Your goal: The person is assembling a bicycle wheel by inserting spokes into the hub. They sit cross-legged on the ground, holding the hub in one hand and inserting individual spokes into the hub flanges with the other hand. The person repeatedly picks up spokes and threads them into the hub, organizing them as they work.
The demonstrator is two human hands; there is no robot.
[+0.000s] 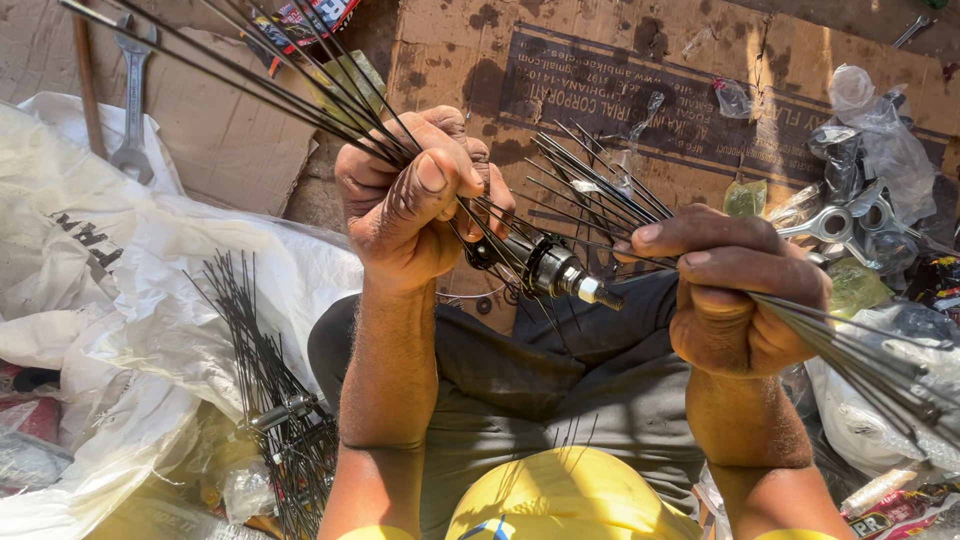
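left hand [415, 200]: my fist is closed tight around a bunch of thin black spokes [290, 85]; the thumb presses across the front, and the spokes fan up and away to the upper left.
right hand [735, 290]: my fingers are curled shut around a second bunch of spokes [870, 365], which run out past my wrist to the lower right; their other ends splay upward just above my thumb.
wheel hub [545, 268]: a small metal hub with a threaded axle end sits between my two hands, over my lap; spokes from both bunches meet at it.
lap: dark grey trousers [560, 370] under the hub.
left side: another spoked hub [280, 410] lies on white plastic sheeting [130, 300].
far left: a spanner [132, 100] rests on cardboard [230, 130].
right side: silver metal parts [835, 225] among clear plastic bags [885, 130].
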